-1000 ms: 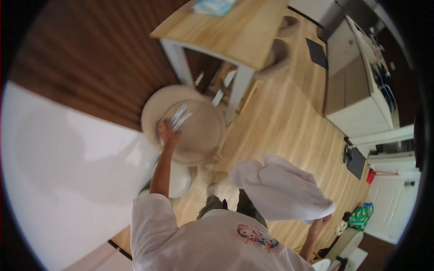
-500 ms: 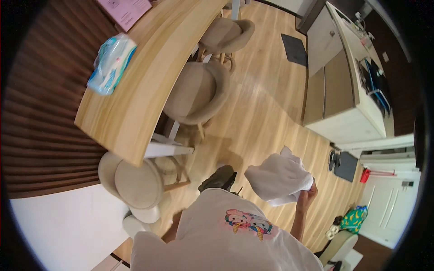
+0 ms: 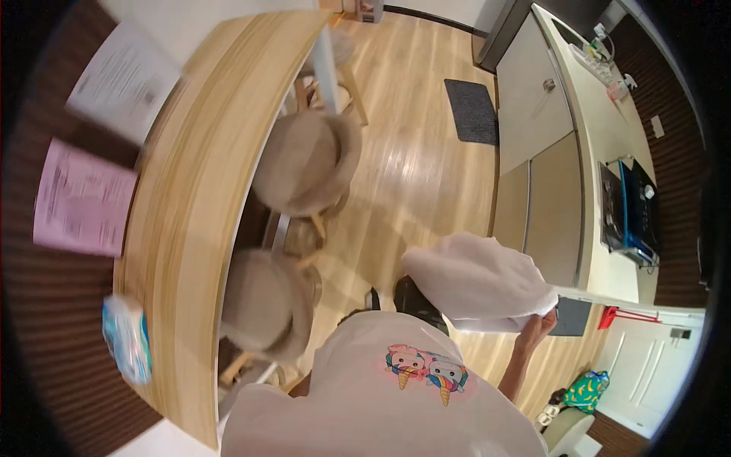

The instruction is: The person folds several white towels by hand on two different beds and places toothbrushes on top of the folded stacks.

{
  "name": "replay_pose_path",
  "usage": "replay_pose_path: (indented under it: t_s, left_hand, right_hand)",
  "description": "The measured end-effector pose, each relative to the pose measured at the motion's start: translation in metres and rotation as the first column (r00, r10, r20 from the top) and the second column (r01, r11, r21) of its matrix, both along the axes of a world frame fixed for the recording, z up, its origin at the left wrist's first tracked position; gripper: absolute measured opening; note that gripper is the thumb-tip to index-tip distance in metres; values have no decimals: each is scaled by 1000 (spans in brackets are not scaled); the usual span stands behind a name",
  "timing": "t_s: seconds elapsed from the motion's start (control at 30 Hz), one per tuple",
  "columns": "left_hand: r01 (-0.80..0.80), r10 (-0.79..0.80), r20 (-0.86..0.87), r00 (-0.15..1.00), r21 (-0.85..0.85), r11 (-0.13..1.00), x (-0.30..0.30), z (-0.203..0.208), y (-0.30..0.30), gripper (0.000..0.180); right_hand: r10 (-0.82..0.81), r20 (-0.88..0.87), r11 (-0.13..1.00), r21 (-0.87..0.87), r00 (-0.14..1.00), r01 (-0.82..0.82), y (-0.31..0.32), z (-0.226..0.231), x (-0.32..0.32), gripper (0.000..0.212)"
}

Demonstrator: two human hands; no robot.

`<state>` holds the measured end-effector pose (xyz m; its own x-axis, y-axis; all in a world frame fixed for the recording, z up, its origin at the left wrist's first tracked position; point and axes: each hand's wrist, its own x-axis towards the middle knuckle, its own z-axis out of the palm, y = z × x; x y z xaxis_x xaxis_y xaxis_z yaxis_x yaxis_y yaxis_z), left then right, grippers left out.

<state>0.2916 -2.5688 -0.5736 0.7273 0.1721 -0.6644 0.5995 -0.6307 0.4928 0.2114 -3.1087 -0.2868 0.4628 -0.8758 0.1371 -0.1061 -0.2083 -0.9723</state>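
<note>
A white cloth (image 3: 483, 282), which looks like a towel, hangs loosely spread in front of me on the right. My right hand (image 3: 539, 326) is closed on its near right edge, and the rest of it swings out away from the fingers. Of my left arm only a sliver shows beside my white shirt (image 3: 358, 388); the left hand is hidden. My feet in dark shoes (image 3: 415, 305) show partly beneath the cloth.
On the left runs a long wooden table (image 3: 183, 175) with a packet of tissues (image 3: 128, 339) and padded chairs (image 3: 308, 164) along it. A kitchen counter (image 3: 609, 129) with cabinets stands on the right. A dark mat (image 3: 472, 110) lies on the wooden floor; a white door (image 3: 640, 365) is at right.
I have moved forward along the table, and the chairs and tissue packet have shifted nearer and lower. The cloth, still in my right hand, has swung to the right and spread wider.
</note>
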Motion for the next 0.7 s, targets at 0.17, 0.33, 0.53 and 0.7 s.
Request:
replay_pose_path:
  t_s: [0.17,0.33,0.53,0.7]
  left_hand:
    - [-10,19,140,990,-69,998,209,11,-104,27]
    - [-45,47,39,998,-32,998,297,9,-186,28]
    - [-187,192,-151,970,46,981,358,-7,-270,29]
    - [-137,129,-266,955,-12,991,445,-37,-368,30]
  right_hand:
    - [-215,-214,976,-73,953,203,-80,-40,127,20]
    - [160,-32,986,-38,987,-161,-150,-23,340,27]
    - [468,-145,874,-69,872,-481,-220,-17,587,22]
    - [580,-160,789,-133,799,-600,-253,-16,728,26]
